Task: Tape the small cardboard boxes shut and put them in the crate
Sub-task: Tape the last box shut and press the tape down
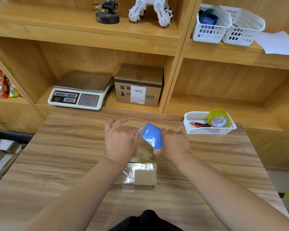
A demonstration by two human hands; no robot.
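Head view, and we're mid-seal: the right hand [173,142] is curled round the blue tape dispenser [151,137], while the left hand [120,140] lies flat with its fingers stretched forward and its thumb up against the dispenser's clear front edge. Both sit over the far end of the small cardboard box [137,170], which rests on the wooden table [65,147] right under the wrists. The smart play looks like pinning the tape end down firmly and pulling the dispenser straight along the seam, low and taut. The crate [10,133] waits well off to the left, with boxes already inside.
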